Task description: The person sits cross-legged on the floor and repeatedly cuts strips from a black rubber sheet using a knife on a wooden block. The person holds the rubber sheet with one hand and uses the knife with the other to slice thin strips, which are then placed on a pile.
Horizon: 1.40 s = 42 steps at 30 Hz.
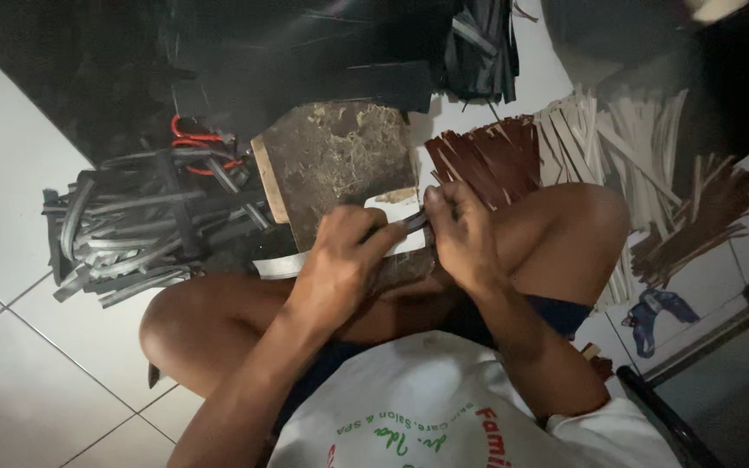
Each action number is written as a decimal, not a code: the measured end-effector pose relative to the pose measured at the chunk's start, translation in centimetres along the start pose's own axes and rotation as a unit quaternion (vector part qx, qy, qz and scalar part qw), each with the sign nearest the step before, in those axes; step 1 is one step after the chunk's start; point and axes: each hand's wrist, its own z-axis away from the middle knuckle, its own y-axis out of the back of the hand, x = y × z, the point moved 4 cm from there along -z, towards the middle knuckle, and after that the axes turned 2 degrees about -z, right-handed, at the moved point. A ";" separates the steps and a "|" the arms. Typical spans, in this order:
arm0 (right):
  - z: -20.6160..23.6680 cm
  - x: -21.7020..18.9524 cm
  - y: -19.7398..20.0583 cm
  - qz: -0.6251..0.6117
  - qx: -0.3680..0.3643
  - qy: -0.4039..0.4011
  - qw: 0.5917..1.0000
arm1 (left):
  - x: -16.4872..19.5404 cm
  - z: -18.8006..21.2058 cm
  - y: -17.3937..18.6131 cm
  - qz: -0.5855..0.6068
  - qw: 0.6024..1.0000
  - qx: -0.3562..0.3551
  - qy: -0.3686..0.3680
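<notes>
I sit cross-legged on a white tiled floor with a worn wooden block (340, 160) in front of my knees. My left hand (340, 260) is closed around a knife whose pale blade (276, 266) sticks out to the left. My right hand (461, 234) pinches one end of a thin dark strip (413, 222) that runs between both hands, just above the near edge of the block. The two hands almost touch. How the blade meets the strip is hidden by my fingers.
A heap of dark grey strips (132, 234) lies at left with red-handled scissors (197, 143) behind it. Reddish-brown strips (487, 156), pale strips (617, 139) and brown strips (695, 217) fan out at right. Black sheets (331, 52) lie behind. A dark frame (704, 347) stands at lower right.
</notes>
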 end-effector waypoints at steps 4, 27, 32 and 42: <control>-0.9 0.6 0.6 0.041 -0.008 -0.014 0.999 | -0.1 -0.5 -0.1 -0.007 1.000 0.003 -0.002; -4.8 3.1 3.1 0.104 -0.009 -0.055 0.993 | 0.3 -1.9 -0.5 0.001 1.000 -0.017 -0.007; -5.4 3.9 3.6 0.073 -0.011 -0.106 0.992 | 0.5 -2.2 -0.5 0.016 1.000 -0.018 -0.008; -6.9 6.1 4.2 0.117 0.030 -0.159 0.980 | 0.6 -2.5 -0.8 -0.014 0.999 -0.016 -0.024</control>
